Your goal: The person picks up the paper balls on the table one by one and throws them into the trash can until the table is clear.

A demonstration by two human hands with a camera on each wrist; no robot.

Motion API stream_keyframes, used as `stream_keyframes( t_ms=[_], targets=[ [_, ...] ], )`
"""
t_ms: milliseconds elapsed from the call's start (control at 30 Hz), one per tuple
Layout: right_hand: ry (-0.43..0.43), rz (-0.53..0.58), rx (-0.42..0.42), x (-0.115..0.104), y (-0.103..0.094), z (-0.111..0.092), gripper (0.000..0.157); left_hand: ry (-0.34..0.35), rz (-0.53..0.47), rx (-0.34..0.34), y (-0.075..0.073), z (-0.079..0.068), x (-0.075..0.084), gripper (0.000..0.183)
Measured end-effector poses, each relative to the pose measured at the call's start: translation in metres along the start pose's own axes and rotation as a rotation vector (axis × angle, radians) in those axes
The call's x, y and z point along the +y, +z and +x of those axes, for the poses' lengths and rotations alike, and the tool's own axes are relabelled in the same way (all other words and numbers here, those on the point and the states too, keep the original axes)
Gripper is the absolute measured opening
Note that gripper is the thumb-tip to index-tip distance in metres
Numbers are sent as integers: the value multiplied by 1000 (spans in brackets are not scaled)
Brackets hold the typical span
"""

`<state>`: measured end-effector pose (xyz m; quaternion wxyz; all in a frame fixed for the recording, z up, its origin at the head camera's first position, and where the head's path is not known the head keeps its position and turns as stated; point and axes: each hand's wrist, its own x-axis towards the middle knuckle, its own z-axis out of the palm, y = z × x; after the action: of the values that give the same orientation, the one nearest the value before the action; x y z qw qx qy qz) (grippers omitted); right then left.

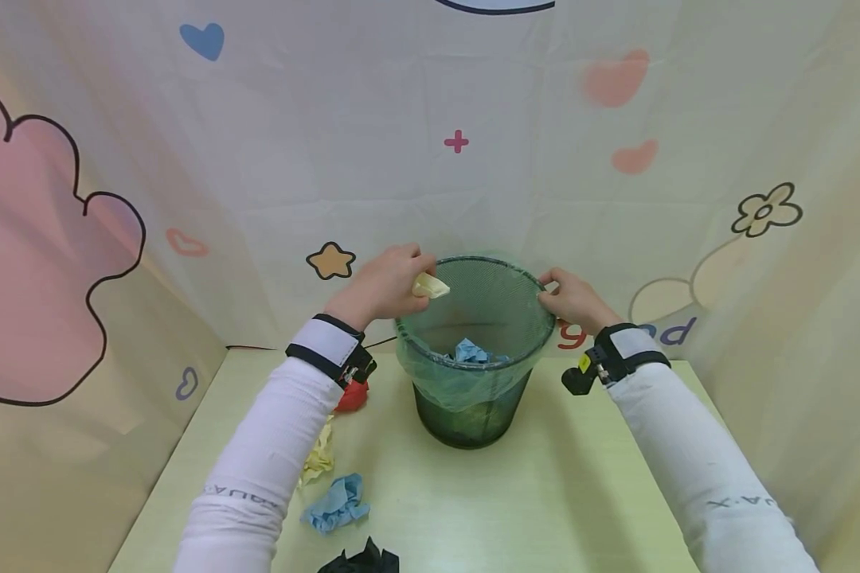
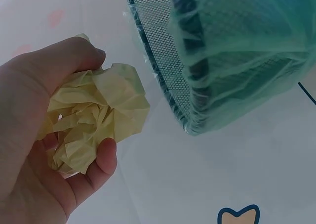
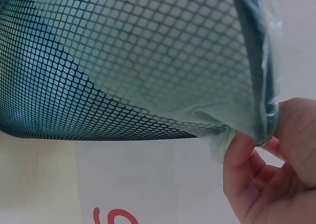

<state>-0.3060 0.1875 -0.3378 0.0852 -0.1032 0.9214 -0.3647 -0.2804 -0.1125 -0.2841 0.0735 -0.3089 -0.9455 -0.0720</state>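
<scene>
A dark mesh wastebasket point(image 1: 473, 418) lined with a thin green bag point(image 1: 437, 374) stands on the table, its mouth tilted toward me. Crumpled blue paper point(image 1: 471, 351) lies inside it. Just outside the basket's left rim, my left hand point(image 1: 387, 285) grips a crumpled ball of yellow paper point(image 2: 96, 117) between curled fingers and thumb. On the opposite side, my right hand point(image 1: 576, 301) pinches the rim and the bag's folded edge; the right wrist view shows its fingers point(image 3: 241, 157) at the bunched green film.
Left of the basket on the table point(image 1: 530, 501) are a red crumpled piece point(image 1: 353, 397), yellow paper point(image 1: 319, 455), blue paper point(image 1: 337, 504) and a black piece point(image 1: 361, 559) at the front edge. My left sleeve partly covers the yellow one. A printed curtain point(image 1: 401, 159) hangs close behind.
</scene>
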Motion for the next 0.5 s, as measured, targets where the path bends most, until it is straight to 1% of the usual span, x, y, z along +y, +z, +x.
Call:
stream_keyframes(
  t_ms=[100, 300, 500],
  targets=[
    [-1, -2, 1, 0, 0, 0, 37, 1, 5, -17, -1, 6, 3, 31],
    [1, 1, 0, 1, 0, 0, 37, 23, 12, -37, -1, 17, 8, 32],
    [6, -2, 7, 1, 1, 0, 37, 24, 11, -55, -5, 28, 14, 32]
  ],
)
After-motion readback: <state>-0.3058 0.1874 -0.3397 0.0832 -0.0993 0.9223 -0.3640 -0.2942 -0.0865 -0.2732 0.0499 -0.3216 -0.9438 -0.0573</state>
